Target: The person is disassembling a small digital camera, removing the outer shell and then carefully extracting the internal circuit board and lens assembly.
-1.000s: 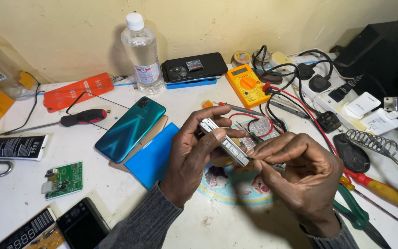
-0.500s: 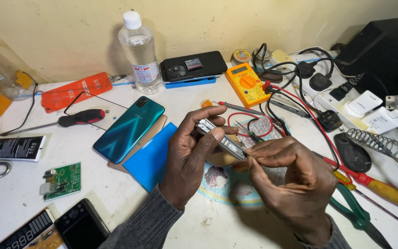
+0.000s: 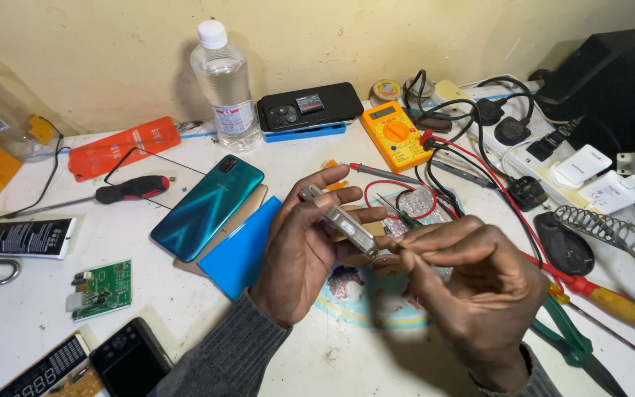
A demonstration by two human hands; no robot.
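Observation:
My left hand (image 3: 299,246) grips a small, long silver-grey device (image 3: 341,221), held tilted above the white worktable (image 3: 185,323). My right hand (image 3: 472,283) meets it from the right, fingers pinched at the device's lower end. What the right fingertips hold is hidden. A teal smartphone (image 3: 207,207) lies just left of my left hand, resting on a blue flat case (image 3: 240,250). Beneath my hands is a round patterned mat (image 3: 354,294).
At the back stand a clear plastic bottle (image 3: 225,77), a black phone (image 3: 310,105) and a yellow multimeter (image 3: 395,132) with red and black leads. A power strip with plugs (image 3: 545,158) and a soldering-iron stand (image 3: 597,224) sit right. Red-handled screwdrivers (image 3: 130,189), green pliers (image 3: 571,342) and a green circuit board (image 3: 101,290) lie around.
My hands have shifted slightly; the right hand's fingers moved closer to the device's lower end. Nothing else on the table moved.

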